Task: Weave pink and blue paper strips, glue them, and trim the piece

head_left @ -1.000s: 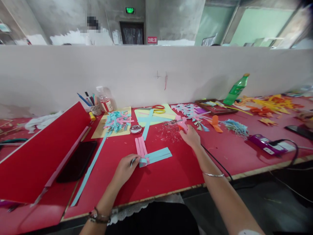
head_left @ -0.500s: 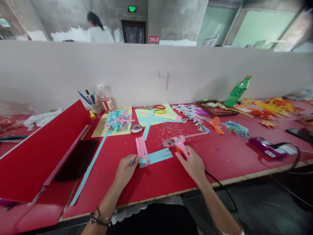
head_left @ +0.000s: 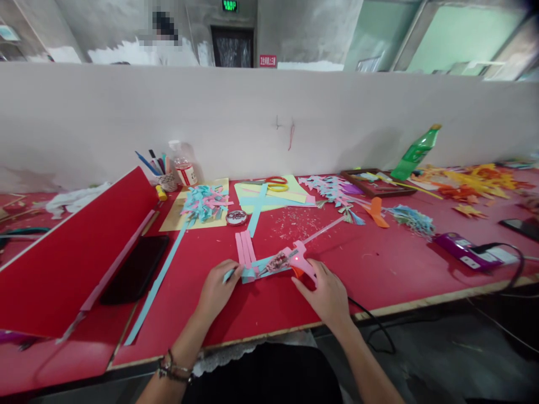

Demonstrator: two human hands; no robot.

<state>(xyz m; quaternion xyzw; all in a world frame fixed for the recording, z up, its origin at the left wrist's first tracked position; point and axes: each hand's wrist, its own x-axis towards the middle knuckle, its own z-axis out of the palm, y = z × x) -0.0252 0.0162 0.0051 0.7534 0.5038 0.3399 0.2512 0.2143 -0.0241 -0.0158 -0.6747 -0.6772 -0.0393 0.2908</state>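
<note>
My right hand [head_left: 326, 292] is closed round the handle of a pink hot glue gun [head_left: 304, 265], with a glue stick out of its back. The gun's nozzle points left and sits over the blue strips, close to where they cross the pink ones; whether it touches cannot be told. With fingers pinched, my left hand [head_left: 219, 290] holds the left end of the blue paper strips [head_left: 248, 275]. Pink paper strips [head_left: 245, 247] interlace with them and stick out away from me. Part of the weave is hidden by the gun and my left fingers.
Scissors [head_left: 278, 187] lie on paper sheets at the back. Left are a pile of paper scraps [head_left: 205, 203], a tape roll [head_left: 236, 217], a black phone [head_left: 137, 269] and a leaning red board [head_left: 80, 252]. A green bottle [head_left: 416, 152] and purple device [head_left: 465, 251] stand right.
My right hand has brought the glue gun left and towards me, so its nozzle is now over the blue strips. My left hand stays at the strips' end.
</note>
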